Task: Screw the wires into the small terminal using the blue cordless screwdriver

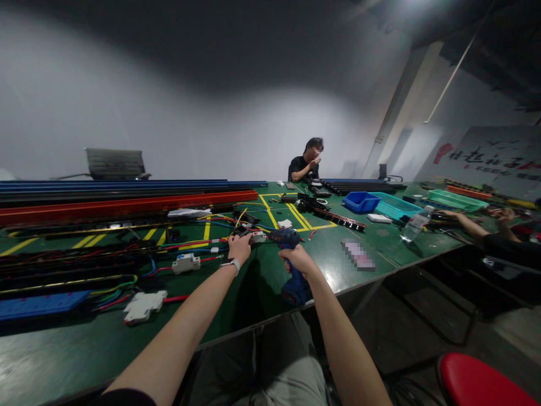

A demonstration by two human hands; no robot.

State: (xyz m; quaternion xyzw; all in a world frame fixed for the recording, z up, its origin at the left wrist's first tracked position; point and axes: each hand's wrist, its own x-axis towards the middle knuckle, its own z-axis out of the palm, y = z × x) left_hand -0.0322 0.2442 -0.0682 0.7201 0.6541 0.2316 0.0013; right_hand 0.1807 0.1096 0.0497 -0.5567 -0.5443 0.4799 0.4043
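Note:
My right hand (301,260) is wrapped round the grip of a blue cordless drill (296,288), whose nose points left. Close to the drill's tip is a small white circuit breaker (257,237), and my left hand (239,248) is closed on it from the left. Whether the bit touches the breaker I cannot tell. Red, blue and yellow-green wires run leftward from there. A second white breaker (186,263) lies to the left of my left wrist. Nearer the front edge rests a larger white breaker (145,306), wired beside a blue socket strip (42,304).
Long red rails (127,206) and blue rails (127,185) lie at the left. A blue bin (360,202), a turquoise tray (395,206) and a clear bottle (416,224) stand right. One person (305,163) sits opposite; a co-worker's arm (469,224) reaches in. A red stool (482,383) stands below.

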